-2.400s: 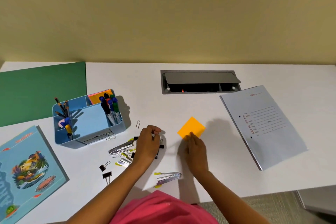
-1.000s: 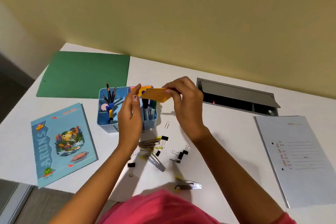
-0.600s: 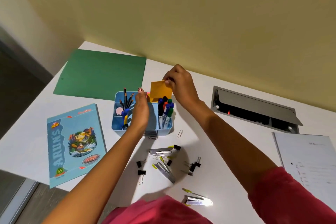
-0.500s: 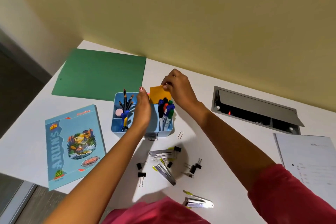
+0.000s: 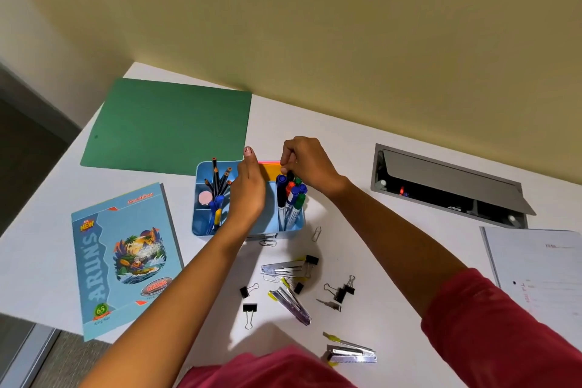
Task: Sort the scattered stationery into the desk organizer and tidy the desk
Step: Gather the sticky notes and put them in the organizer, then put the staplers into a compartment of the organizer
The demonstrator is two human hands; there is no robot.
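Fingers [image 5: 288,154] of the right hand [image 5: 310,164] are pinched on pink-edged orange sticky notes [image 5: 272,171]; the left hand [image 5: 248,195] is pressed flat alongside.

Matt blue plastic organizer [image 5: 201,224], shiny metal staplers [image 5: 351,354], glossy-covered notebook [image 5: 122,258], matt green paper folder [image 5: 170,126]

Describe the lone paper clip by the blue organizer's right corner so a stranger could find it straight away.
Find the blue desk organizer on the white desk. Just off its front right corner, by the markers, lies a silver paper clip. Unlike the other paper clip at the organizer's front edge, it lies alone, touching nothing.
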